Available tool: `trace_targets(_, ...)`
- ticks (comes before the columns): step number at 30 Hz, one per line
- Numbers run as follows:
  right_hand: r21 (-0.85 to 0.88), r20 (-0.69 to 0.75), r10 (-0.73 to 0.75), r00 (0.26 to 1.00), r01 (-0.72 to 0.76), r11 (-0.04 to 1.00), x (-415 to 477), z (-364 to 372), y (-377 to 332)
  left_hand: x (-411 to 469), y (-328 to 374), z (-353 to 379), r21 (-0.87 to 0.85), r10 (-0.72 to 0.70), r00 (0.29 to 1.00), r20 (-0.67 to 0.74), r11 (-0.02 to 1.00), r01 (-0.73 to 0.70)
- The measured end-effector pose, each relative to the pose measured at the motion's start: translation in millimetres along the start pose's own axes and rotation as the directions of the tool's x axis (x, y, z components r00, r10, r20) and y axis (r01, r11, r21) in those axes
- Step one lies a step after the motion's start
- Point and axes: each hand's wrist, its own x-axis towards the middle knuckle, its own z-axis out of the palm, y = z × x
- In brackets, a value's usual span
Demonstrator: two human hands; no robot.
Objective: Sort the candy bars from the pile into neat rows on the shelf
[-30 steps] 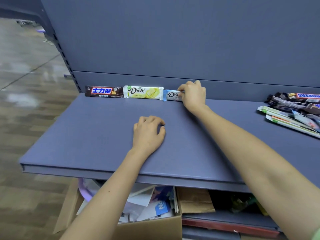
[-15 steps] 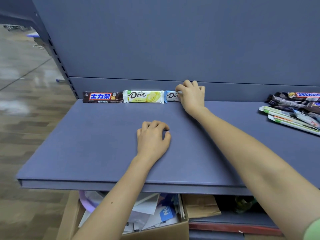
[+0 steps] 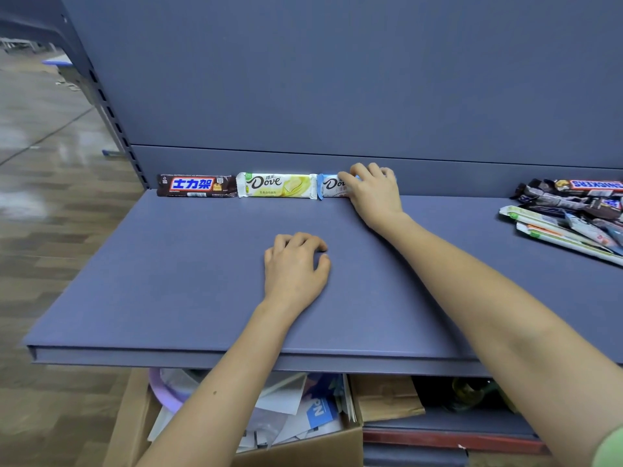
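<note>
Three bars stand in a row against the back wall of the blue-grey shelf (image 3: 168, 281): a brown Snickers bar (image 3: 196, 186) at the left, a white-and-yellow Dove bar (image 3: 277, 185) in the middle, and a white-and-blue Dove bar (image 3: 332, 187) at the right. My right hand (image 3: 374, 193) holds the white-and-blue bar with curled fingers and covers most of it. My left hand (image 3: 295, 264) rests on the shelf in front, fingers loosely curled, holding nothing. The pile of candy bars (image 3: 569, 210) lies at the far right of the shelf.
The shelf's back panel (image 3: 337, 79) rises straight behind the row. Below the shelf sits a cardboard box (image 3: 303, 449) full of papers and bags. A tiled floor (image 3: 50, 197) lies to the left.
Both hands stay about where they were. My right hand keeps its hold on the white-and-blue bar, and the view has shifted slightly.
</note>
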Motion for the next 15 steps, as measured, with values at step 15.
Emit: trace_targets(15, 0.312, 0.195, 0.110, 0.975, -0.168, 0.935, -42.9, -26.3, 20.9, 8.4, 37.6, -6.4, 0.013, 0.039, 0.999, 0.035, 0.999, -0.039)
